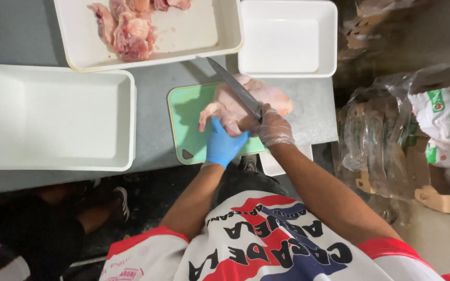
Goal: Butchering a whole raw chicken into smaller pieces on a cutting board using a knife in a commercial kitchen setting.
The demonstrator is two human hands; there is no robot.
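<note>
Left hand [224, 145] gripping raw chicken [246, 101] on green cutting board [186, 112]; right hand [273, 126] clenching knife [234, 87]; fingers best kept clear of blade.

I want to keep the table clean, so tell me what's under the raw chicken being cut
A pale green cutting board lies under the raw chicken, on the grey table. The chicken, left hand and right hand with the knife cover the board's middle.

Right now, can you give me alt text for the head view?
The right hand in a clear glove holds a knife over a raw chicken on a green board, steadied by the blue-gloved left hand. Three white trays surround it, one holding chicken pieces.
</note>
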